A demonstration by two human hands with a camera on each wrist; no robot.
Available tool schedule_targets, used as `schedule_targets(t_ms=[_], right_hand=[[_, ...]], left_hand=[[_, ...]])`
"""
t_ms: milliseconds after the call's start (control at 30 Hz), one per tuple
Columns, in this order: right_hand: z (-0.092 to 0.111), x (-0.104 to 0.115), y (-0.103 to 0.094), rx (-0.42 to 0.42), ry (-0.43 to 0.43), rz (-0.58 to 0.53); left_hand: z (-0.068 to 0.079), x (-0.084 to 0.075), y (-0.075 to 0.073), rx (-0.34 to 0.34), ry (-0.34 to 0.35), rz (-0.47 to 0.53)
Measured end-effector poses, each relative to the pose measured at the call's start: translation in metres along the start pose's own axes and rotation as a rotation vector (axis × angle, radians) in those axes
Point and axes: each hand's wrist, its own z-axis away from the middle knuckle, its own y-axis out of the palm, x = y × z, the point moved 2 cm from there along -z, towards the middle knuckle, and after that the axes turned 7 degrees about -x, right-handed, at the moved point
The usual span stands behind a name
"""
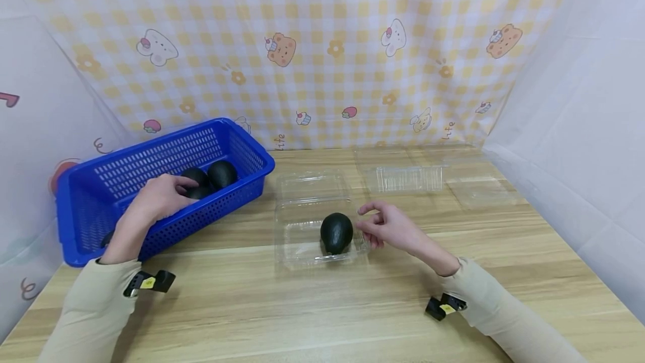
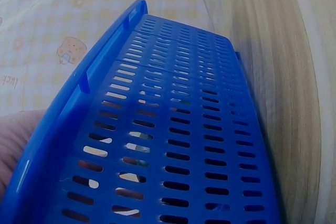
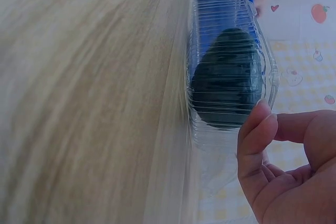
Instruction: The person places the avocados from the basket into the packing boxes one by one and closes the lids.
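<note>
Bkgd is a yellow-white checked curtain (image 1: 322, 80) w/ cartoon bears, strawberries & cupcakes, a white sheet (image 1: 599, 71) off to the right, & wood-grain table (image 1: 302, 318) below. On the table's left, set at an angle: blue basket (image 1: 232, 198), slotted walls, a few dark avos inside. L hand (image 1: 163, 196) reaches over its near wall; index finger & thumb curl round a front avo (image 1: 200, 191), so it's grasping that one, tho can't tell how firmly. Two more, the rear avo (image 1: 194, 174) & the right-hand avo (image 1: 222, 174), sit just beside it; another dark bit shows near the basket's left end, mostly hidden by the forearm. L wrist cam gets mostly the basket's outer wall. Mid-table, an opened clear box (image 1: 294, 234), its lid (image 1: 312, 186) laid back toward the curtain. One boxed avo (image 1: 336, 233) sits in the tray's right half, near the front wall. R hand (image 1: 387, 227) is at the box's right edge, fingers bent, thumb & index tips close together by the rim; can't tell if they pinch the plastic. Back right: more clear packs (image 1: 409, 179), flat on the wood. Both sleeves light beige, each w/ a black wrist cam (image 1: 445, 306), yellow tag.
</note>
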Motion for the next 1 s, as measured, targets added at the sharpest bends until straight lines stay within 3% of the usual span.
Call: schedule_targets(t_ms=[200,600,1000], right_hand=[[0.0,-0.001,0.0,0.002,-0.005,-0.01],[0.0,0.001,0.0,0.0,-0.009,-0.02],[0.001,0.001,0.0,-0.002,-0.003,-0.017]], left_hand=[[0.0,0.0,-0.001,-0.062,-0.002,0.014],[0.009,-0.007,-0.011,-0.262,0.009,0.074],[0.018,-0.024,-0.017,-0.324,0.051,0.127]])
